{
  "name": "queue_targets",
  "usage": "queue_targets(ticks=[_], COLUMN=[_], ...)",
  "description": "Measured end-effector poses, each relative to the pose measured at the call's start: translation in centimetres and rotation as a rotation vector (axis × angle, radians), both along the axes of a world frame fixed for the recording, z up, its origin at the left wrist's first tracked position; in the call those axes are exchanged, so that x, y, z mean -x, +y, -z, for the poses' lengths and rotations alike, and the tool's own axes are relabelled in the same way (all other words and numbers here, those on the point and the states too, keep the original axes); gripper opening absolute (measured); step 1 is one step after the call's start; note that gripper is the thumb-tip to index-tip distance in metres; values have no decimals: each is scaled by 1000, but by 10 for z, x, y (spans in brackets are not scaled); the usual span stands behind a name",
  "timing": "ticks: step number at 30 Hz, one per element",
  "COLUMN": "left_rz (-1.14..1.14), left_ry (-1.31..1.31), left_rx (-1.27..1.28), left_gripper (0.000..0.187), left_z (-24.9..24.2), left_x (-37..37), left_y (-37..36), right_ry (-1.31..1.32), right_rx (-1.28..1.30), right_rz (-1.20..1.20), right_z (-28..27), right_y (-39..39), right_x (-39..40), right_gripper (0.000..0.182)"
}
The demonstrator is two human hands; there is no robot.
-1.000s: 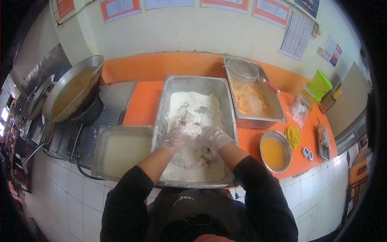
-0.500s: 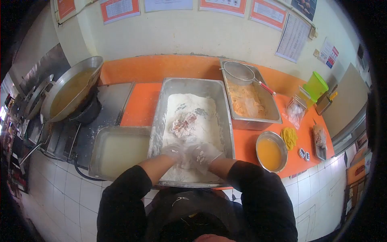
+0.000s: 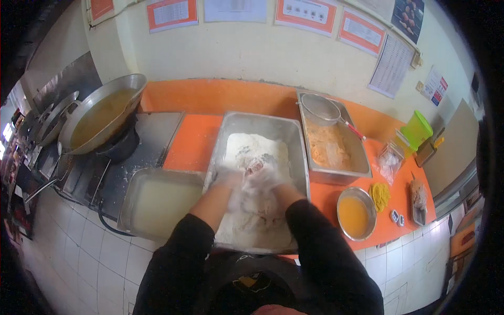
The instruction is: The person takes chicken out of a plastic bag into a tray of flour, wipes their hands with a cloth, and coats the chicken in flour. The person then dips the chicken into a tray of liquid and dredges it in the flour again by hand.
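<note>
A deep metal tray in the middle holds white flour. Inside it are both of my hands, in clear, flour-dusted gloves. My left hand is at the left of a reddish, flour-coated piece, and my right hand is at its right. Motion smears the fingers of both hands, so their grip cannot be made out. The piece shows just between and beyond them. Loose flour lies heaped on the near side of the hands.
Left stand a pan of oil on a stove and a tray of cloudy liquid. Right are a tray of orange-coated pieces under a sieve, a bowl of orange liquid and a yellow cloth.
Both hands have moved forward in the tray, up to the reddish piece, and now cover more of it. The head view has shifted slightly, so the surroundings sit further right and lower.
</note>
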State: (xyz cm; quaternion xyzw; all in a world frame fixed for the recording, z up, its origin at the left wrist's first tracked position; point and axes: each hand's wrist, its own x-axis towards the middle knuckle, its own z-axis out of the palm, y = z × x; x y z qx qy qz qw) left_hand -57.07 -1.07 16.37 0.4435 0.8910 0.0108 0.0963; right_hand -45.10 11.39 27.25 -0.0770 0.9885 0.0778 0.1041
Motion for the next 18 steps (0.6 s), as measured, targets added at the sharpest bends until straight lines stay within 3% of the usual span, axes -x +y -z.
queue_targets(ticks=[1, 3, 4, 7, 9, 11, 13, 15, 16, 17, 18], left_rz=[-24, -343, -498, -78, 142, 18, -451, -421, -402, -206, -12], left_ry=[-36, -294, -432, -414, -223, -227, -416, -682, -807, -666, -517], left_rx=[95, -218, -361, 12, 172, 57, -317, -111, -11, 114, 234], left_gripper=[41, 40, 40, 43, 45, 43, 38, 37, 36, 37, 37], left_z=[3, -41, -54, -40, -97, -89, -13, -41, -61, -82, -108], left_x=[0, -36, -51, -24, -45, -43, -25, -24, -28, -43, -61], left_y=[5, 3, 0, -2, -2, -3, -8, -11, -14, -16, -14], right_ry=[-23, 43, -77, -286, -242, -130, -16, -32, -73, -102, -119], right_rx=[200, 641, 715, 713, 745, 831, 979, 913, 604, 303, 191], right_rz=[197, 591, 510, 92, 61, 103, 160, 153, 66, -45, -82], right_z=[21, 61, 66, 82, 84, 73, 54, 36, 29, 21, 33], right_y=[-6, -16, -15, -16, -11, 6, 27, 44, 48, 51, 45], right_x=[2, 6, 6, 3, 1, 7, 19, 37, 46, 56, 59], right_gripper=[43, 41, 41, 40, 39, 39, 39, 39, 33, 30, 30])
